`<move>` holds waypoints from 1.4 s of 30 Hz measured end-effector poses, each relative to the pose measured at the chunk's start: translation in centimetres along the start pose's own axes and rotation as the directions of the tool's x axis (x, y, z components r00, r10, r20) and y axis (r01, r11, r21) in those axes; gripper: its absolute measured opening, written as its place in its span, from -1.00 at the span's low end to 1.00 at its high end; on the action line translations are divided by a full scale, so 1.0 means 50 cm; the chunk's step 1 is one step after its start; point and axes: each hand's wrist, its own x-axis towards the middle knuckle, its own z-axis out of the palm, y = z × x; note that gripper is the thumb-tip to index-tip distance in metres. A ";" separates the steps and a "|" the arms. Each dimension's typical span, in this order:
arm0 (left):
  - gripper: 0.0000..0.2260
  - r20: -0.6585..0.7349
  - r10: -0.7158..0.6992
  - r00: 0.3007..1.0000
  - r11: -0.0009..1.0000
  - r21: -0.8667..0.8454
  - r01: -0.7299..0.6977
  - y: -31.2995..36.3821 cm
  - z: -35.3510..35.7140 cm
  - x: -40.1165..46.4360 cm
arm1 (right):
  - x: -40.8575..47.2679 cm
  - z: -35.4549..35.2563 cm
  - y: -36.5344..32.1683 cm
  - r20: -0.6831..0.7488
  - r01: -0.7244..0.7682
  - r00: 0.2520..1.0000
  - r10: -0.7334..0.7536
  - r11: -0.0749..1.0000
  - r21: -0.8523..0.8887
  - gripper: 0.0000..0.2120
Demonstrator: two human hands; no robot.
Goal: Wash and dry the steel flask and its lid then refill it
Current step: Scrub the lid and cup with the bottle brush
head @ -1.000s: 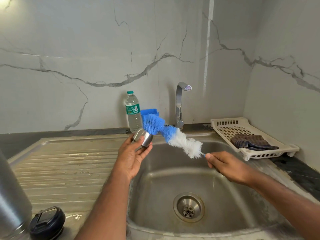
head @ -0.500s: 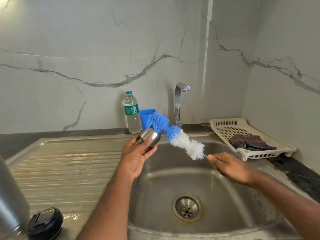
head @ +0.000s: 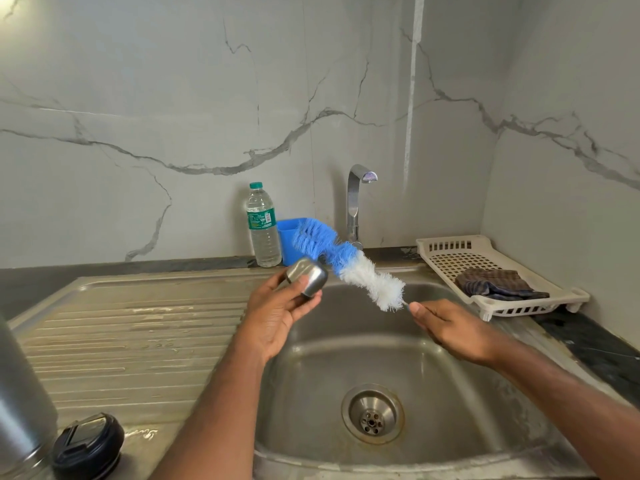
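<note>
The shiny steel lid (head: 307, 279) sits in the left hand (head: 277, 318), fingers curled round it, over the sink (head: 467, 393). It has tipped more sideways than before. The right hand (head: 446, 329) pinches the brush (head: 349, 263) by its thin handle, bristles just beside the lid.

steel, plastic, bristle and marble around the sink

the stainless steel sink basin (head: 450, 393) is brushed metal, dull and water-stained, with a ribbed steel draining board (head: 121, 341) on its left. behind it stands a glossy chrome tap (head: 353, 202), a clear plastic water bottle with a green cap (head: 261, 226) and a matt blue plastic cup (head: 287, 237). over the basin, a small satin-finish steel cap (head: 308, 277) and a blue and white bottle brush (head: 349, 265) with soft, fuzzy bristles. right of the basin, a cream perforated plastic tray (head: 446, 251) bears a dark checked cloth (head: 495, 282). left of the draining board, a brushed steel flask (head: 20, 403) and a glossy black plastic lid (head: 88, 445). the white veined marble wall (head: 173, 98) looks smooth.
</note>
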 end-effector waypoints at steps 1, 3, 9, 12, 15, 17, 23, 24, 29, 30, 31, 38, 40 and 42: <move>-0.54 -0.015 0.014 1.000 0.999 -0.030 -0.015 0.002 0.002 0.000 | -0.001 0.001 -0.001 0.020 0.000 1.000 0.000 1.000 0.021 -0.53; -0.56 -0.072 0.059 0.996 0.991 -0.118 -0.068 0.013 -0.014 0.005 | -0.008 -0.005 0.002 0.061 -0.012 0.998 0.007 0.996 0.083 -0.54; -0.53 0.029 -0.001 1.000 1.000 -0.030 0.002 0.000 -0.005 0.000 | -0.004 -0.004 0.002 0.035 -0.022 0.999 0.020 0.998 0.057 -0.53; -0.51 -0.018 0.046 0.999 0.995 -0.089 -0.047 0.010 -0.018 0.006 | -0.010 -0.008 0.007 0.082 -0.034 0.996 0.021 0.987 0.158 -0.52; -0.50 0.005 0.017 1.000 0.998 -0.067 -0.016 0.014 -0.028 0.006 | -0.015 -0.016 0.008 0.070 -0.041 0.997 0.028 0.981 0.190 -0.53; -0.51 0.042 -0.024 0.999 1.000 0.003 0.024 0.001 -0.007 0.000 | -0.009 -0.012 0.004 0.053 -0.043 0.998 0.035 0.987 0.157 -0.53; -0.54 -0.084 0.076 0.994 0.986 -0.144 -0.087 0.020 -0.037 0.012 | -0.013 -0.014 0.013 0.083 -0.053 0.996 0.040 0.986 0.161 -0.53; -0.53 -0.049 0.058 0.997 0.990 -0.129 -0.064 0.020 -0.033 0.010 | -0.012 -0.013 0.013 0.072 -0.052 0.997 0.042 0.988 0.143 -0.53; -0.53 -0.042 0.071 0.997 0.990 -0.119 -0.075 0.019 -0.013 0.004 | -0.013 -0.016 0.016 0.087 -0.052 0.995 0.043 0.993 0.103 -0.54; -0.52 -0.080 0.090 0.993 0.985 -0.138 -0.100 0.024 -0.020 0.005 | -0.016 -0.018 0.020 0.098 -0.051 0.994 0.041 0.994 0.100 -0.53; -0.51 -0.110 0.098 0.989 0.984 -0.140 -0.113 0.027 -0.028 0.007 | -0.019 -0.020 0.023 0.104 -0.051 0.994 0.040 0.994 0.102 -0.53; -0.51 -0.088 0.089 0.992 0.987 -0.127 -0.100 0.021 -0.029 0.009 | -0.012 -0.014 0.009 0.040 -0.050 0.998 0.044 0.986 0.158 -0.55; -0.52 -0.046 0.069 0.997 0.996 -0.058 -0.071 0.015 -0.025 0.008 | -0.012 -0.015 0.011 0.023 -0.048 0.999 0.045 0.992 0.120 -0.55; -0.53 0.011 0.022 1.000 0.999 0.024 -0.022 0.003 -0.012 0.005 | -0.010 -0.012 0.011 0.016 -0.039 0.999 0.038 0.996 0.085 -0.55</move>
